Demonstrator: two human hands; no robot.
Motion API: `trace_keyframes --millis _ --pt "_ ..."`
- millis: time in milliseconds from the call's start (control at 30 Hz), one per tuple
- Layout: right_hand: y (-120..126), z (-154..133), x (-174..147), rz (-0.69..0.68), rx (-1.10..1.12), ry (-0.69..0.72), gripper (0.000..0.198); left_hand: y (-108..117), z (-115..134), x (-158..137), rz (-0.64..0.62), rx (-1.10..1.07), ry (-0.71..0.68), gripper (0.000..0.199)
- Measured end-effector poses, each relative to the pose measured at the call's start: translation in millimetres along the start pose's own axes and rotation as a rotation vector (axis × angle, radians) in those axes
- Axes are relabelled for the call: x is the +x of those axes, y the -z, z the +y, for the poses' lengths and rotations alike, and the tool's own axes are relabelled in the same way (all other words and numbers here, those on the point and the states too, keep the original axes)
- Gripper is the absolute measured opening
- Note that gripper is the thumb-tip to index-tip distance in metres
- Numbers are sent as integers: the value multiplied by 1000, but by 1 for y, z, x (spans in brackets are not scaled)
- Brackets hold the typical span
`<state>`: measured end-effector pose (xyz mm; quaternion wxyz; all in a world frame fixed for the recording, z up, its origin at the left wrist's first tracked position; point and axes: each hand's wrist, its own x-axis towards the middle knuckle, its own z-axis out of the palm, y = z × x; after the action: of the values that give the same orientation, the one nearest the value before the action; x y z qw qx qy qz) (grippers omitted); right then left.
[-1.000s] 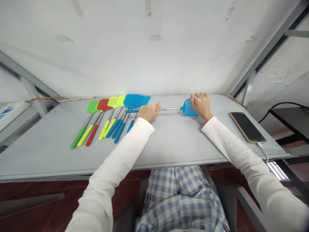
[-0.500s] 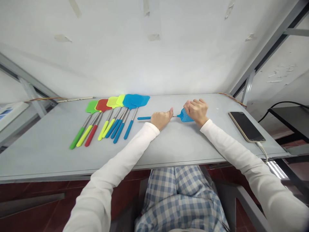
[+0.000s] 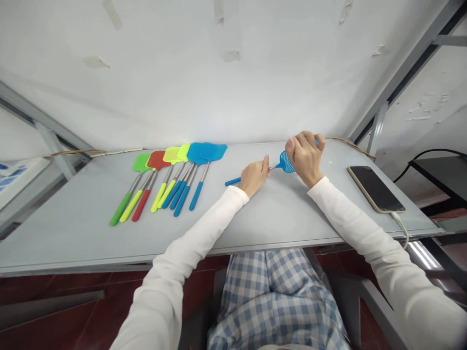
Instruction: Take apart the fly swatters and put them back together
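Holding a blue swatter [image 3: 283, 164] right of frame centre, with the left hand [image 3: 254, 177] closed around its handle [image 3: 232, 181] and the right hand [image 3: 307, 156] folded over its head [image 3: 286, 163], both with curled fingers [image 3: 309, 139]. Working above a grey surface [image 3: 277, 218], with other swatters [image 3: 167, 193] in green, yellow, red and blue fanned out left of centre, and a phone [image 3: 377, 188] plugged into a white cable [image 3: 400, 222] at far right.

Held swatter [image 3: 285, 162] apparently shorter, left hand [image 3: 254, 178] farther right
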<state>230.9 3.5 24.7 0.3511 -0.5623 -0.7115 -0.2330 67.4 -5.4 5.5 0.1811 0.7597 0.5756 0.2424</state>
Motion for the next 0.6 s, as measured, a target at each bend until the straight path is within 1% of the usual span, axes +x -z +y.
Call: trace_keyframes --millis 67,100,167,267,333,367,433,500,600 --pt "6 -2 -4 106 -13 -37 54 4 -2 5 24 -203 12 70" --pt "8 -3 -7 145 -12 -56 54 8 -3 7 15 -307 23 71" --pt "9 -7 -14 156 20 -69 53 15 -1 8 -44 -505 46 70" --pt "2 -11 -21 24 111 -29 51 17 3 5 -143 -744 49 54" --pt "-7 -14 -23 -72 164 -11 48 10 3 4 -171 -882 44 43" --pt "-12 -16 -23 -102 190 -14 46 4 2 3 -177 -935 50 42" --pt "-20 -18 -25 -139 255 -37 38 -9 -1 3 -187 -989 60 50" --pt "-27 -19 -27 -172 337 -97 29 -19 -6 4 -205 -990 39 58" --pt "-36 -16 -31 -273 445 -237 23 -29 -13 5 -217 -885 -24 60"
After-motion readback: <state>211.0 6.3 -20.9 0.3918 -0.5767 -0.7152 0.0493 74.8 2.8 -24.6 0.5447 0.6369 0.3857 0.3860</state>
